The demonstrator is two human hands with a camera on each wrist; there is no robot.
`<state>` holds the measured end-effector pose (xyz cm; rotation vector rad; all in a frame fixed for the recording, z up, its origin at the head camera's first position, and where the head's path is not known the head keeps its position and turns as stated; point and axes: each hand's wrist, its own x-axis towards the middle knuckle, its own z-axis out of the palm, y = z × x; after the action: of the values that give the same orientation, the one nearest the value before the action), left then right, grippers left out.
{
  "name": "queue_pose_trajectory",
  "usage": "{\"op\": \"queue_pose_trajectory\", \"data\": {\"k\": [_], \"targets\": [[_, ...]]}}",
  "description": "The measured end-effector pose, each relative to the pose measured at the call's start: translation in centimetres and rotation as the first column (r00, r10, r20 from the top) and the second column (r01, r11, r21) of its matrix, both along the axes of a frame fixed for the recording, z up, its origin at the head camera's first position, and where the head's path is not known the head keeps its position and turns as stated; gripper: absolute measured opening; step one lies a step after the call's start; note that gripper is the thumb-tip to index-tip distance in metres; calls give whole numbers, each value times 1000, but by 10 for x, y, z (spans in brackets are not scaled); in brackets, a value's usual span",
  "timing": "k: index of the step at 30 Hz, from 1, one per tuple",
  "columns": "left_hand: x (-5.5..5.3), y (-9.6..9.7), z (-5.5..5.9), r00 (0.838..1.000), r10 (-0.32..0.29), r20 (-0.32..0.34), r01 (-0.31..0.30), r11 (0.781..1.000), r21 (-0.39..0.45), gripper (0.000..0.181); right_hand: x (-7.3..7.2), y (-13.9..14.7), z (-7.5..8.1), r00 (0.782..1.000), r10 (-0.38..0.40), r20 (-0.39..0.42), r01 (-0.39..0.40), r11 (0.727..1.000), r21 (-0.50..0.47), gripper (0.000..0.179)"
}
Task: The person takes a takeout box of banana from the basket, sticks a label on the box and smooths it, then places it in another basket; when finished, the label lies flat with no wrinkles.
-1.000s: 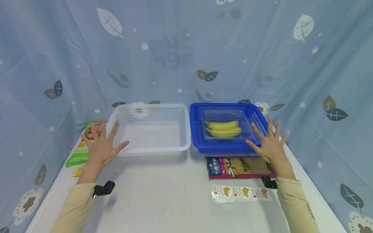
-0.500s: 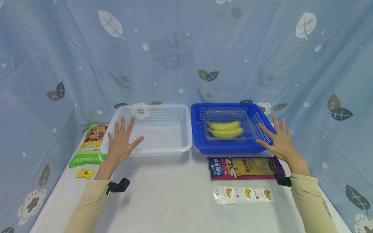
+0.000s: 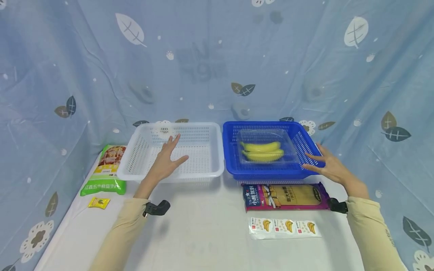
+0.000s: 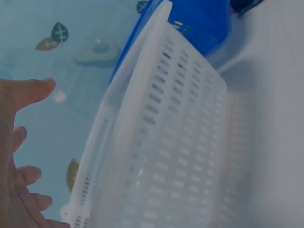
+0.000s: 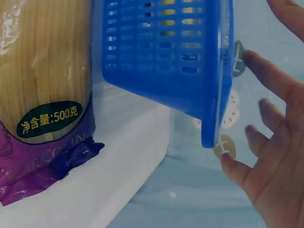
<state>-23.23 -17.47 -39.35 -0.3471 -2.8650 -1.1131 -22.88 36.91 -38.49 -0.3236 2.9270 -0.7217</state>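
Note:
My left hand point(image 3: 164, 162) hovers above the white basket point(image 3: 211, 174), its fingers spread and holding nothing. In the left wrist view the thumb and fingertips stand apart from the basket's rim. My right hand point(image 3: 333, 169) is just off the right side of the blue basket point(image 3: 234, 171), fingers loosely extended with nothing in them. Inside the blue basket lies a clear plastic box point(image 3: 289, 150) along with yellow bananas point(image 3: 262, 155); whether they are in or under the box is hard to tell. The right wrist view shows a gap between fingertips and blue rim point(image 5: 209, 135).
A purple pack of noodles point(image 3: 295, 195) lies before the blue basket. Nearer is a strip of banana stickers point(image 3: 285, 226). A green food bag point(image 3: 106, 175) and a small yellow packet point(image 3: 99, 203) lie at left. Blue leaf-print cloth point(image 3: 203, 67) encloses the white table point(image 3: 203, 229).
My left hand has moved right, from the green bag to over the white basket. My right hand has shifted slightly right and down, its fingers less widely spread. The bag and packet are now uncovered.

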Motion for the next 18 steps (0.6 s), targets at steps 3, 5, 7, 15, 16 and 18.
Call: {"op": "queue_pose_trajectory", "data": {"k": [3, 5, 7, 15, 16, 18], "targets": [[-2, 11, -2, 1000, -10, -6, 10, 1000, 8, 81, 1, 2, 2, 1000, -8, 27, 8, 1000, 2, 78], [-3, 19, -4, 1000, -10, -15, 11, 999, 36, 79, 2, 3, 3, 999, -10, 39, 10, 1000, 14, 78], [-5, 27, -7, 1000, -6, -30, 8, 998, 67, 76, 3, 4, 2, 999, -7, 48, 5, 999, 43, 76], [-14, 65, -4, 998, 2, -67, 12, 977, 214, 64, 3, 12, -1, 1000, 6, -23, -4, 997, 83, 58], [-15, 69, -3, 998, 3, -65, 12, 974, 226, 63, 3, 13, -1, 1000, -1, -28, 3, 997, 78, 57], [-17, 78, 0, 998, 0, -55, 14, 969, 248, 61, 4, 16, -2, 1000, -17, -26, 19, 998, 63, 56]]}}
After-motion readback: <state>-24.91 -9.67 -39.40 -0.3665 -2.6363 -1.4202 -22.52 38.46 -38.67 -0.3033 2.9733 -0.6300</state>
